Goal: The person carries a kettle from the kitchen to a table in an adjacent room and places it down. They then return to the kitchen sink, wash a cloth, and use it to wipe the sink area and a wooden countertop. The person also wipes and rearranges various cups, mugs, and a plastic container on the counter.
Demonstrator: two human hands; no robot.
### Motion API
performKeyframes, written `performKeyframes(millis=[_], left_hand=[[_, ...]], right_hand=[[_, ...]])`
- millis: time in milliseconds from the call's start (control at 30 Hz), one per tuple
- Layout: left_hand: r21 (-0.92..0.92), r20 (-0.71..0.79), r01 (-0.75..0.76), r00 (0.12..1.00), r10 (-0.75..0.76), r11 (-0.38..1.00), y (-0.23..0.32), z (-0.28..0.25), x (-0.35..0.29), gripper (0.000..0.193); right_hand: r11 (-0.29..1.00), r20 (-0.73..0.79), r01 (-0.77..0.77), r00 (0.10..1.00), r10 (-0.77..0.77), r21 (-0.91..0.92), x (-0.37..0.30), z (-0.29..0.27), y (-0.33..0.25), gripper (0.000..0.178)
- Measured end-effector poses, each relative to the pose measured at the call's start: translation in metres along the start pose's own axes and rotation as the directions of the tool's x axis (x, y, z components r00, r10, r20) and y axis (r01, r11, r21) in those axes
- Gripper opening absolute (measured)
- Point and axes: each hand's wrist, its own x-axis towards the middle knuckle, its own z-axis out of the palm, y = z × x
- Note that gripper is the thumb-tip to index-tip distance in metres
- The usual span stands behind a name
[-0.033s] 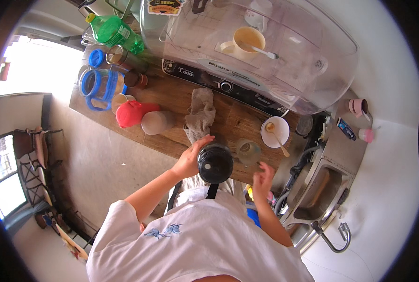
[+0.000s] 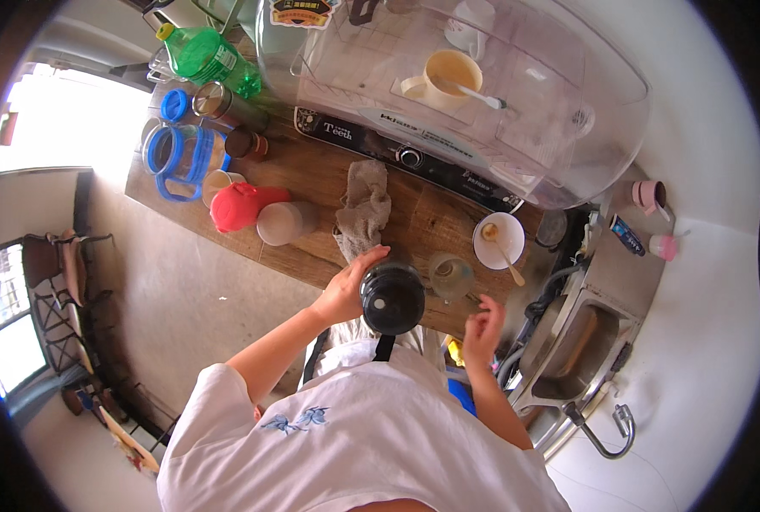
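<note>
My left hand [image 2: 346,292] is wrapped round the side of a dark bottle or jar with a round black lid [image 2: 393,300], upright at the table's near edge. To its right stands a clear glass cup [image 2: 451,276]. My right hand [image 2: 483,328] is just beyond the cup's near right side, fingers curled and fingertips together. A thin dark sliver shows between the fingertips and the cup; what it is I cannot make out. Farther right sits a white bowl [image 2: 485,249] with a light brown spoon [image 2: 510,264] in it. Behind the bottle lies a crumpled grey-brown cloth [image 2: 365,205].
On the left of the wooden table [image 2: 312,256] stand a red figure-shaped object [image 2: 237,207], a frosted cup [image 2: 279,224], a blue-handled pitcher [image 2: 179,162] and a green bottle [image 2: 205,56]. A clear-covered cabinet [image 2: 482,128] takes the back. A metal sink [image 2: 578,350] is at right.
My right hand has shifted slightly right, away from the glass cup. The black-lidded container has moved a touch to the right, my left hand still on it.
</note>
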Motion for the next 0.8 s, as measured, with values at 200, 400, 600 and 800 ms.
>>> performKeyframes(millis=[200, 400, 600, 800], left_hand=[[0.254, 0.097, -0.046, 0.995, 0.021, 0.966, -0.015, -0.027, 0.001, 0.099], [0.571, -0.062, 0.093, 0.996, -0.07, 0.816, -0.041, -0.025, 0.05, 0.081], [0.544, 0.061, 0.247, 0.941, -0.332, 0.802, -0.051, -0.03, 0.1, 0.065], [0.412, 0.359, -0.331, 0.915, 0.182, 0.849, 0.005, -0.025, 0.164, 0.06]], right_hand=[[0.973, -0.246, 0.048, 0.964, -0.105, -0.226, 0.116, -0.072, 0.021, 0.038], [0.888, 0.349, -0.459, 0.836, 0.424, 0.023, 0.191, -0.075, 0.052, 0.052], [0.899, 0.441, -0.393, 0.853, 0.277, 0.194, 0.189, -0.053, 0.071, 0.042], [0.831, 0.347, -0.388, 0.903, 0.255, 0.399, 0.155, -0.059, 0.086, 0.036]])
